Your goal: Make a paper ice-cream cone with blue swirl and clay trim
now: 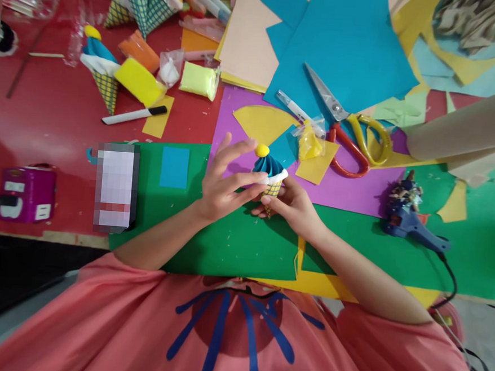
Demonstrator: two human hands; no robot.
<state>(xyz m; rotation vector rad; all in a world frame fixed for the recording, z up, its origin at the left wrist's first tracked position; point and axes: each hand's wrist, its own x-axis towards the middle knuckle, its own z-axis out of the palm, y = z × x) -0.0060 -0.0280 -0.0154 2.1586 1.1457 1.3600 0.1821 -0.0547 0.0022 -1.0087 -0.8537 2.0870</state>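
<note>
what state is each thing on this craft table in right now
small paper ice cream cone with blue swirl and yellow ball: upright, held in both hands
left hand: fingers on the cone's top
right hand: gripping the cone's base
red and yellow handled scissors: lying slightly open
blue glue gun: lying down, cord attached
white marker with black cap: capped

Scissors, blue glue gun, marker, purple box

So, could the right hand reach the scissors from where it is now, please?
Probably yes: the right hand holds the paper cone, but the scissors lie just beyond on the purple sheet, with only flat paper scraps between. It would have to let go first.
</note>
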